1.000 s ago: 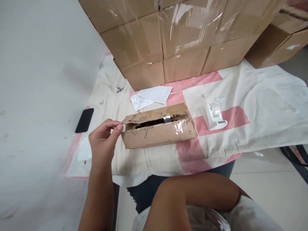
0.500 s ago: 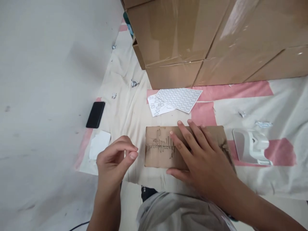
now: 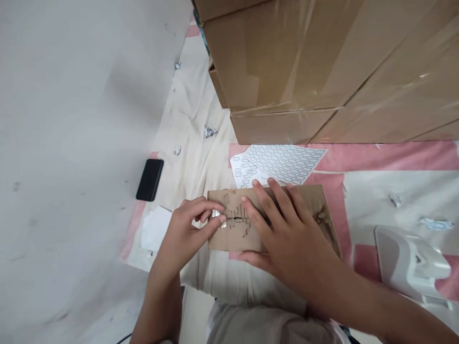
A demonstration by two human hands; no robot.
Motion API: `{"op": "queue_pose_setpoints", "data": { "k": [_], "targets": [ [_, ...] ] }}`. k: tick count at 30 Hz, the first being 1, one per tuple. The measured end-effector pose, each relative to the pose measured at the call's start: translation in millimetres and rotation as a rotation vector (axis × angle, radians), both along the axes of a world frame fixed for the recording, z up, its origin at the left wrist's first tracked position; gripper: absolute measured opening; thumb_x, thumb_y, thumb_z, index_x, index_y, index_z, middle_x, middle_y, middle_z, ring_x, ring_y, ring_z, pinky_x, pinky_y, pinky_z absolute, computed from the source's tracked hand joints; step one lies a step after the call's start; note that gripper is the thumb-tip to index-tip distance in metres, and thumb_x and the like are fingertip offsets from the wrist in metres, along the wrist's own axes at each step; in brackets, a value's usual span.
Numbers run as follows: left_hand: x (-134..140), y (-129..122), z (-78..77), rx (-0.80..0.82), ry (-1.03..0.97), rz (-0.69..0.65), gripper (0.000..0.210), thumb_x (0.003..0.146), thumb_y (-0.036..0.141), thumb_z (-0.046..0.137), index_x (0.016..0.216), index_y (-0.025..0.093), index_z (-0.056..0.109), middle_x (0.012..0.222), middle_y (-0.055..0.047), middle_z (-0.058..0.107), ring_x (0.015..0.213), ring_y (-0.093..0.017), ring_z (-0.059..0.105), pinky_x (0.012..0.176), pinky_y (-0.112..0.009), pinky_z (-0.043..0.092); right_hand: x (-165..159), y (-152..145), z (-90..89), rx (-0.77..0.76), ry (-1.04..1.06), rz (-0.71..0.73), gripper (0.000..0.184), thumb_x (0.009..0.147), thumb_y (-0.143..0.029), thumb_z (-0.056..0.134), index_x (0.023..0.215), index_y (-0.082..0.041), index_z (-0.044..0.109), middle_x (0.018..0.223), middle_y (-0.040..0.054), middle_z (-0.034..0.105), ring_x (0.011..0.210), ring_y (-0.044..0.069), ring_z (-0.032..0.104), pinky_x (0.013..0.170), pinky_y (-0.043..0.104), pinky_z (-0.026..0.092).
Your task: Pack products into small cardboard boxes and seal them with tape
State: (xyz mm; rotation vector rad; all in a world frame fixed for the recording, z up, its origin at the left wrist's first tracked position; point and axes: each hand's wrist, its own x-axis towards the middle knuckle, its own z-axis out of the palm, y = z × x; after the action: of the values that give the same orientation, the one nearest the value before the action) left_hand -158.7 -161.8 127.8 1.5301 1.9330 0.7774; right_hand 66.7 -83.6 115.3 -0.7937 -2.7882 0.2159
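Currently: left hand point(image 3: 191, 225), thumb and forefinger drawn narrow at a shiny strip point(image 3: 215, 213), probably tape, on the left end of a cardboard carton point(image 3: 219, 239); whether gripping, cannot tell. Right hand point(image 3: 287, 231), fingers spread wide across the carton's top. Carton lies on the cloth point(image 3: 195, 167), near printed sheets point(image 3: 287, 161); likely light, fairly stiff, weak along its ragged seam point(image 3: 235, 218); best held by the long sides. Differing from half a second ago: left fingertips, then apart from the carton, now reach its end.

Left hand point(image 3: 188, 227) — thumb point(image 3: 210, 228), forefinger point(image 3: 204, 206) tips close together; right hand point(image 3: 292, 234) — palm-down, fingers point(image 3: 266, 203) spread.
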Motion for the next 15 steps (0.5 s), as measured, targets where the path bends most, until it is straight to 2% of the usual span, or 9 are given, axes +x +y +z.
{"op": "queue_pose_setpoints", "data": {
  "k": [3,7,10,11,12,15],
  "targets": [
    [0.3,-0.6,2.6,-0.037,0.075,-0.024,0.006,0.094,0.033,0.071,0.099,0.030,0.071,0.074,0.004,0.051,0.073,-0.015,0.049,0.075,-0.031,0.040,0.9,0.5,-1.0,-0.012,0.011,0.019,0.099,0.082,-0.081,0.061,0.150,-0.009,0.051,0.162,0.0257,0.042,0.147,0.050,0.037,0.120,0.067,0.026],
    [1.7,-1.3,0.9,-0.038,0.095,0.026,0.016,0.095,0.036,0.070,0.111,0.033,0.070,0.099,-0.002,0.054,0.098,-0.019,0.054,0.085,-0.032,0.045,0.8,1.4,-0.5,-0.025,0.003,0.017,0.099,0.082,-0.080,0.062,0.150,-0.009,0.051,0.162,0.0256,0.041,0.149,0.050,0.035,0.119,0.066,0.027],
    [-4.5,1.0,-6.0,-0.032,0.066,0.089,0.061,0.088,0.040,0.078,0.144,0.039,0.053,0.113,-0.004,0.051,0.105,-0.021,0.053,0.090,-0.034,0.045,0.1,1.7,0.2,-0.033,0.006,0.006,0.099,0.080,-0.079,0.065,0.150,-0.010,0.052,0.163,0.0251,0.041,0.147,0.049,0.037,0.118,0.066,0.028],
    [-7.2,2.4,-9.2,-0.044,0.031,0.094,0.073,0.087,0.042,0.079,0.152,0.040,0.045,0.116,-0.004,0.051,0.107,-0.022,0.052,0.090,-0.034,0.045,-0.2,1.7,0.4,-0.033,0.009,0.003,0.099,0.080,-0.079,0.065,0.149,-0.010,0.052,0.162,0.0251,0.042,0.147,0.049,0.038,0.118,0.065,0.028],
    [-9.5,4.0,-12.7,-0.068,-0.031,0.088,0.077,0.088,0.043,0.078,0.154,0.041,0.041,0.118,-0.004,0.051,0.108,-0.022,0.052,0.090,-0.034,0.045,-0.5,1.8,0.6,-0.034,0.012,-0.001,0.098,0.080,-0.079,0.065,0.149,-0.010,0.053,0.162,0.0250,0.042,0.146,0.049,0.039,0.117,0.065,0.029],
    [-10.7,8.2,-24.6,-0.135,-0.292,0.083,0.049,0.094,0.042,0.071,0.140,0.039,0.056,0.116,-0.003,0.053,0.104,-0.020,0.055,0.086,-0.031,0.046,-1.2,2.0,1.0,-0.029,0.017,-0.014,0.097,0.081,-0.080,0.065,0.148,-0.011,0.054,0.162,0.0240,0.043,0.146,0.048,0.040,0.116,0.064,0.031]
  ]
}}
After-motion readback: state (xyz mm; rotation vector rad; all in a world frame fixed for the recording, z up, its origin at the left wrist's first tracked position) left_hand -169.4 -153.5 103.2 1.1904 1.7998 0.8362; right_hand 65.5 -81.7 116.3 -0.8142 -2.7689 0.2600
